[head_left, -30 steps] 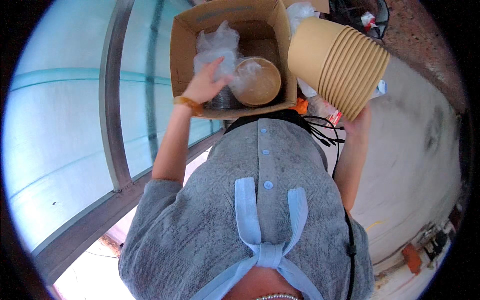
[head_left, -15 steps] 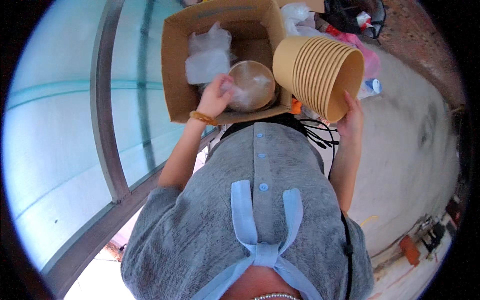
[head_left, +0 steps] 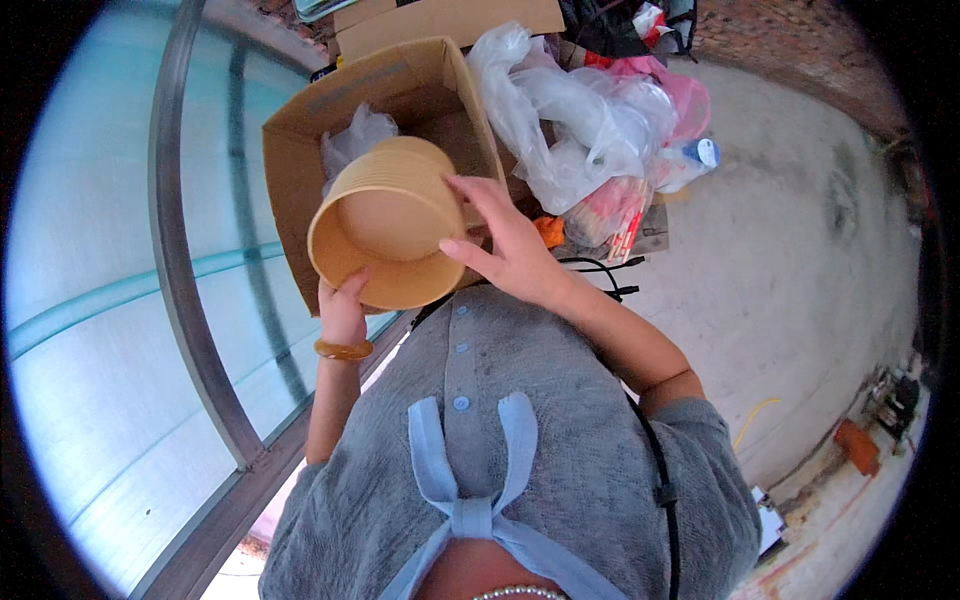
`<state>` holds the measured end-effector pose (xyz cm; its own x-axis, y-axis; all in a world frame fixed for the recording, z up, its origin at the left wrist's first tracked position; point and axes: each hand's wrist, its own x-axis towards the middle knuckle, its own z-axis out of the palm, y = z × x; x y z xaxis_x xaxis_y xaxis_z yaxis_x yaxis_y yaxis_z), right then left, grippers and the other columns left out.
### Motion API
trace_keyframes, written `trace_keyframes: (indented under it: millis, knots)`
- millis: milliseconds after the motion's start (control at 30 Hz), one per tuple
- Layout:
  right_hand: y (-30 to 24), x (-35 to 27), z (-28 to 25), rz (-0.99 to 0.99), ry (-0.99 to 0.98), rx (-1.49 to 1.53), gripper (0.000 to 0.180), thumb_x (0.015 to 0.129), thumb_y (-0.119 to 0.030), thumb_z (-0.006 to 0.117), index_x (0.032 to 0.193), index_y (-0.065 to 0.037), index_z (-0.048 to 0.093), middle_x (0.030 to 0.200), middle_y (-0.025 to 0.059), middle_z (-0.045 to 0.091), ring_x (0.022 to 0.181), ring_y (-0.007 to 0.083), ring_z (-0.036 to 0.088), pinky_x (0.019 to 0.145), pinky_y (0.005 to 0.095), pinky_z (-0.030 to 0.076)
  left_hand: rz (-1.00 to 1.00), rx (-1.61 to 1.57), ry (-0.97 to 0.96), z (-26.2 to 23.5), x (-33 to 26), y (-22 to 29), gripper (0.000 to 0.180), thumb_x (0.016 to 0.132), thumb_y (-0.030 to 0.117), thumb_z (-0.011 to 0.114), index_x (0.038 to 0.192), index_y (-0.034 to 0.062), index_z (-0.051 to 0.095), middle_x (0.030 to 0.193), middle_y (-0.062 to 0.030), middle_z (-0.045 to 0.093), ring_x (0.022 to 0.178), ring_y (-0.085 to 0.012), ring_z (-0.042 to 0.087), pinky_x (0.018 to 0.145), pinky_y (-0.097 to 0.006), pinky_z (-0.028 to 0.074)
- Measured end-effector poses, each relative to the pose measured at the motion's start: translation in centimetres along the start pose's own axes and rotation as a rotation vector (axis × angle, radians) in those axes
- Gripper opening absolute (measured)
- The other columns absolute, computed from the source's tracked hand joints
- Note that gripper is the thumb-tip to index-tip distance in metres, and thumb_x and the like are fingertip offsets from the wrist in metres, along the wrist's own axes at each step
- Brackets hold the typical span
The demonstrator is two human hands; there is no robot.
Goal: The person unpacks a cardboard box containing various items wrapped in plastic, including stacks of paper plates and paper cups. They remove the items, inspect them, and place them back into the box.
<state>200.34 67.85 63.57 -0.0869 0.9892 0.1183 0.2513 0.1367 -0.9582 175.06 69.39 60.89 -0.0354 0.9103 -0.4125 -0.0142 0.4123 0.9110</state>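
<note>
A nested stack of tan paper bowls (head_left: 385,245) is tilted with its open end toward me, over the near part of a cardboard box (head_left: 290,190). My left hand (head_left: 343,312) grips the lower rim, its thumb inside the mouth and its other fingers hidden behind. At the stack's right side is my right hand (head_left: 515,250), thumb at the rim and forefinger along the outer wall, closed loosely around that edge. Crumpled clear plastic (head_left: 358,140) shows inside the box behind the stack, which hides much of the interior.
Clear plastic bags (head_left: 580,100) lie right of the box, with a pink bag (head_left: 685,95) and a blue-capped container (head_left: 703,153) beside them. Black cables (head_left: 605,268) lie near my waist. A metal-framed translucent panel (head_left: 175,230) stands at my left.
The bowl stack has moved left from beside the box to over it. My left hand has left the plastic-wrapped round item and taken the rim; my right hand has shifted to the stack's side.
</note>
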Motion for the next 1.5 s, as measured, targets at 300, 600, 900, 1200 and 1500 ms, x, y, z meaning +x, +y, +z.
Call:
trace_keyframes:
  millis: [300,600,900,1200,1500]
  knots:
    - [21.6,10.2,-6.9,0.198,0.462,-0.462,0.050,0.079,-0.031,0.068,0.116,0.000,0.055,0.106,0.0118,0.061,0.095,0.0167,0.057,0.084,0.0289,0.045,-0.325,-0.063,-0.071,0.7,-0.3,-4.0,0.044,0.080,-0.001,0.048,0.124,0.0008,0.042,0.112,-0.0104,0.057,0.095,-0.0223,0.061,0.077,-0.034,0.052]
    - [18.2,11.6,-8.8,0.560,0.413,0.345,0.032,0.083,-0.033,0.064,0.088,-0.001,0.066,0.075,0.0014,0.062,0.067,0.0103,0.053,0.059,0.0261,0.043,-0.205,0.196,-0.065,1.7,2.1,-6.4,0.060,0.081,0.011,0.062,0.131,0.0000,0.031,0.119,-0.0117,0.052,0.102,-0.0211,0.057,0.079,-0.029,0.049]
    - [4.3,8.1,-12.2,0.140,0.516,0.582,0.024,0.089,-0.022,0.059,0.103,-0.003,0.062,0.079,-0.0024,0.059,0.066,0.0061,0.050,0.057,0.0197,0.039,0.452,0.443,-0.160,7.3,1.2,4.8,0.060,0.083,0.015,0.061,0.135,0.0003,0.034,0.136,-0.0145,0.040,0.124,-0.0255,0.041,0.104,-0.037,0.032]
    - [1.6,1.5,-12.8,0.084,0.874,0.388,0.013,0.086,-0.018,0.063,0.079,-0.011,0.055,0.065,-0.0084,0.047,0.050,0.0007,0.037,0.042,0.0191,0.030,0.952,0.374,-0.462,18.8,5.0,6.3,0.008,0.074,0.007,0.064,0.078,0.0018,0.059,0.081,-0.0102,0.056,0.068,-0.0252,0.055,0.060,-0.034,0.045]
    - [0.9,-3.4,-12.8,-0.015,0.989,0.264,0.014,0.083,-0.007,0.062,0.078,-0.007,0.050,0.073,-0.0010,0.051,0.062,0.0061,0.046,0.055,0.0193,0.037,0.199,-0.239,-0.663,16.3,6.2,10.3,0.011,0.093,0.020,0.048,0.090,0.0138,0.057,0.077,0.0075,0.055,0.071,-0.0031,0.050,0.068,-0.020,0.042]
